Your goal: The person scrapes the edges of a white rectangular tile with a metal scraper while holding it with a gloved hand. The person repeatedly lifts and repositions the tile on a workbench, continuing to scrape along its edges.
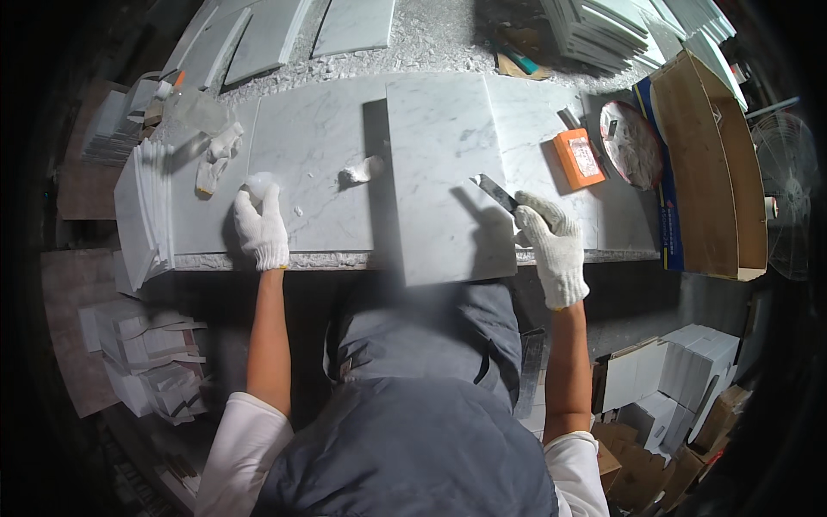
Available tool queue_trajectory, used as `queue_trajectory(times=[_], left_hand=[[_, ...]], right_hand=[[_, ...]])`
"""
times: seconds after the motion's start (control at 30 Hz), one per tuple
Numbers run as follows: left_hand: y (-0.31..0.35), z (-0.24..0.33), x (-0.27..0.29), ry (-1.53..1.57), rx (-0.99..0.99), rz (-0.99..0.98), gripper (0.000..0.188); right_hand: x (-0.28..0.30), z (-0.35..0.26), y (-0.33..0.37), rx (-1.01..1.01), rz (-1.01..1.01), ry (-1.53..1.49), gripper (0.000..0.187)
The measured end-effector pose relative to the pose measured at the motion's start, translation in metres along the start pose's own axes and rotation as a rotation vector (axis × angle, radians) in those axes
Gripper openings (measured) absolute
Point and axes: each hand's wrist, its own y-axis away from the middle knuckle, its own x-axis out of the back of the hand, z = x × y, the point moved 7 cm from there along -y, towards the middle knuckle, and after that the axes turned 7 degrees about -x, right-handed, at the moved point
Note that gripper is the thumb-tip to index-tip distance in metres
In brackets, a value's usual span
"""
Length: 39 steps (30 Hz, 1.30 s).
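Note:
My right hand, in a white knit glove, grips a putty knife with a small white dab at its tip. The blade points up and left over a white, grey-veined marble slab, whose near end overhangs the bench edge. My left hand, gloved the same way, has its fingers closed round a whitish, rounded object, mostly hidden by the glove. Between the hands, left of the slab, sits a crumpled whitish lump. Beyond my left hand lies a soiled white glove.
Tile stacks stand at the left and far right. Right of the slab are an orange box, a round dish with white paste and an open carton. A fan stands beyond. Stone chips litter the far bench.

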Motion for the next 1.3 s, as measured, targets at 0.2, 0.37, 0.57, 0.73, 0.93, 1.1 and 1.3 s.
queue_trajectory(times=[0.2, 0.37, 0.57, 0.73, 0.93, 1.1, 1.3], left_hand=[[-0.001, 0.002, -0.001, -0.015, -0.04, -0.013, 0.056], [0.0, 0.002, 0.002, -0.019, -0.05, -0.003, 0.054], [-0.005, 0.002, 0.001, 0.084, -0.083, -0.02, 0.05], [-0.01, 0.001, -0.005, 0.178, -0.03, -0.096, 0.045], [0.005, 0.022, -0.012, 0.42, -0.01, -0.047, 0.041], [0.035, 0.063, -0.035, 0.605, -0.128, -0.109, 0.045], [0.047, 0.074, -0.049, 0.495, -0.047, -0.166, 0.044]], right_hand=[[-0.017, -0.022, 0.009, 0.465, 0.176, 0.556, 0.028], [-0.007, -0.03, 0.021, 0.512, 0.302, 0.404, 0.024], [0.023, 0.002, 0.032, -0.014, -0.03, -0.392, 0.057], [0.016, 0.039, 0.051, -0.145, -0.199, -0.354, 0.039], [0.017, 0.02, 0.038, -0.186, -0.111, -0.13, 0.027], [-0.009, -0.022, 0.011, 0.088, -0.036, 0.187, 0.047], [-0.041, -0.02, -0.014, 0.143, -0.104, 0.386, 0.031]])
